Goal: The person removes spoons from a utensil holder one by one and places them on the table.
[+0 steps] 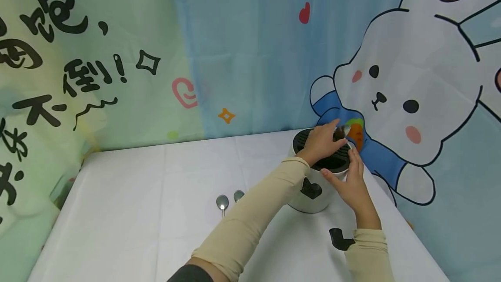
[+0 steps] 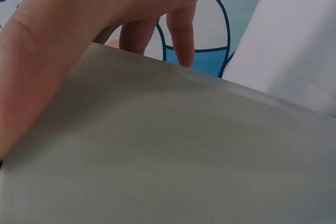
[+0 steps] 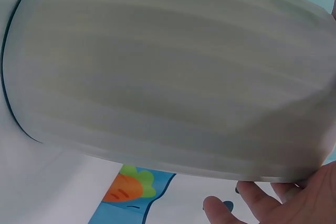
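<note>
A white cylindrical container with a black, ribbed top stands at the table's right edge. My left hand reaches over this top, and in the left wrist view some fingers point down past the container's rim. A shiny metal piece and something dark show between its thumb and forefinger; I cannot tell whether they are pinched. Against the container's right side lies my right hand, fingers extended along the rim and thumb apart at the front. The container's pale wall fills most of the right wrist view.
Two metal spoons, one nearer and one partly behind the left forearm, lie on the white table. A curtain with a printed rabbit hangs close behind the container. Black pieces sit beside both sleeves.
</note>
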`<move>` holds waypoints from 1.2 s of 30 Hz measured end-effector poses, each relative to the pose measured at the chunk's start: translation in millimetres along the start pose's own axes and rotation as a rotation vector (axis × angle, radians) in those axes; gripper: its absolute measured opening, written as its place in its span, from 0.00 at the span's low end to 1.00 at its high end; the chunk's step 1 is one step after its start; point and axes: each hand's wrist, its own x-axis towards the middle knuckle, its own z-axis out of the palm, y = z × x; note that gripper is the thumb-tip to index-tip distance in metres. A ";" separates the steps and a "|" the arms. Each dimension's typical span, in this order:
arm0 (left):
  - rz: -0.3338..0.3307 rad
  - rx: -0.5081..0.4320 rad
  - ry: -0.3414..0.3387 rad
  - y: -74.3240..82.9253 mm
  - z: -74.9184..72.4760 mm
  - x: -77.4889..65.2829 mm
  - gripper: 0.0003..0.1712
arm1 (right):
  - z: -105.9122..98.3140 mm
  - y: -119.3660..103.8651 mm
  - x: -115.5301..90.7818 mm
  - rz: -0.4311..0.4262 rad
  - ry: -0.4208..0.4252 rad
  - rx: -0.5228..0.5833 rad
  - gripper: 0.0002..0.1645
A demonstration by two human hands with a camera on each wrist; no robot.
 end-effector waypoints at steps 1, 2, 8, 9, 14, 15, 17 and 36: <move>-0.003 0.009 0.002 -1.3 -1.1 0.2 0.34 | 0.6 -1.5 0.6 -0.001 -0.001 -0.004 0.61; -0.005 0.015 0.004 -2.1 -2.2 0.5 0.34 | 0.9 -3.2 0.9 0.000 0.000 -0.008 0.61; -0.025 -0.017 0.059 -4.2 -7.7 0.2 0.26 | 2.3 -8.5 2.2 0.011 -0.001 -0.015 0.61; -0.030 -0.029 0.073 -4.9 -7.8 -0.3 0.25 | 2.9 -8.6 1.7 0.010 -0.003 -0.012 0.61; -0.018 -0.109 0.114 -11.0 -7.7 -4.6 0.13 | 7.5 -6.9 -1.3 0.002 -0.021 0.012 0.60; -0.014 -0.131 0.118 -12.7 -8.5 -5.6 0.12 | 8.4 -6.5 -1.5 0.000 -0.020 0.009 0.60; -0.011 -0.173 0.129 -16.3 -10.6 -7.1 0.10 | 10.0 -5.9 -1.3 -0.007 -0.014 0.003 0.60; 0.049 -0.457 0.273 -11.2 -74.7 -11.9 0.09 | 5.3 -1.0 3.9 0.009 -0.013 -0.006 0.60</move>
